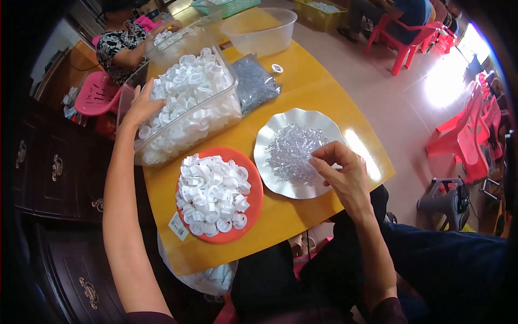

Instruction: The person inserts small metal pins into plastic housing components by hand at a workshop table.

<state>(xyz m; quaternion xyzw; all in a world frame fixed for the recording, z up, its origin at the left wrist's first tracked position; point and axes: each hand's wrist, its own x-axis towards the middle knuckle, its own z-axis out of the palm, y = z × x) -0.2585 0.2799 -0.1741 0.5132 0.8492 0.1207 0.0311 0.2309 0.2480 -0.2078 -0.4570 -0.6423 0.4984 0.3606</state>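
My left hand point(142, 107) reaches into the left side of a large clear plastic bin point(235, 89), its fingers spread over a heap of small white round plastic parts point(189, 81). Over the right side of a white wavy-edged plate point(278, 190), my right hand point(346, 171) is closed in a pinch of thumb and forefinger. Whatever sits between those fingertips is too small to make out. That plate carries a pile of thin clear plastic pieces point(295, 148). Between my arms, an orange-red round plate point(256, 189) holds more white parts point(213, 194), heaped up.
A bag of clear pieces point(254, 81) and one loose white part point(277, 68) lie on the yellow table point(318, 89). Behind them stands an empty clear tub point(261, 35). Another person point(121, 43) works at the far left. Dark drawers point(54, 162) stand left; pink chairs point(461, 135) right.
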